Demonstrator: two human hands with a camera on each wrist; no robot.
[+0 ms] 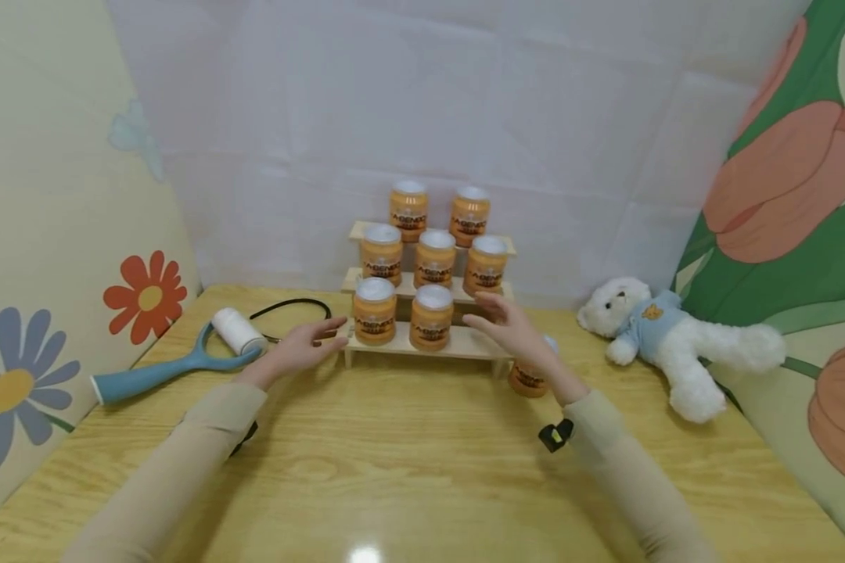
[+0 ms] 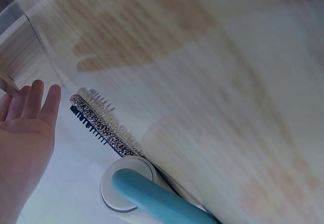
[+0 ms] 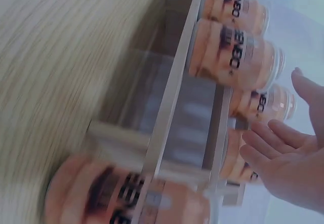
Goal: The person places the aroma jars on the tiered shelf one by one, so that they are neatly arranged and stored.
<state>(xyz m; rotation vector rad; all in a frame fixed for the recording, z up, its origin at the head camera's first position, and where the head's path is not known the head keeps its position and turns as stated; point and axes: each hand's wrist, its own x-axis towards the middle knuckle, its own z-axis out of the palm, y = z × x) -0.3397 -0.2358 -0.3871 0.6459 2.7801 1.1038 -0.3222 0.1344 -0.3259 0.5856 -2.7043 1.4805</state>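
A stepped wooden rack (image 1: 394, 349) bears several orange jars with pale lids, spread over three tiers. On its lowest tier stand a left jar (image 1: 375, 317) and a middle jar (image 1: 432, 322). My left hand (image 1: 297, 349) is at the left end of that tier, fingers extended, fingertips right at the wood in the left wrist view. My right hand (image 1: 510, 332) hovers by the right end, fingers spread, holding nothing. Below the right forearm, another orange jar (image 1: 528, 381) stands on the table beside the rack, partly hidden by the wrist.
At left lie a blue-handled lint roller (image 1: 158, 374) with a white roll (image 1: 238, 330) and a thin black band (image 1: 292, 301), its beaded, toothed part (image 2: 104, 120) close to the left hand. A white teddy bear (image 1: 655, 332) in blue lies at right. White cloth (image 1: 429, 94) hangs behind.
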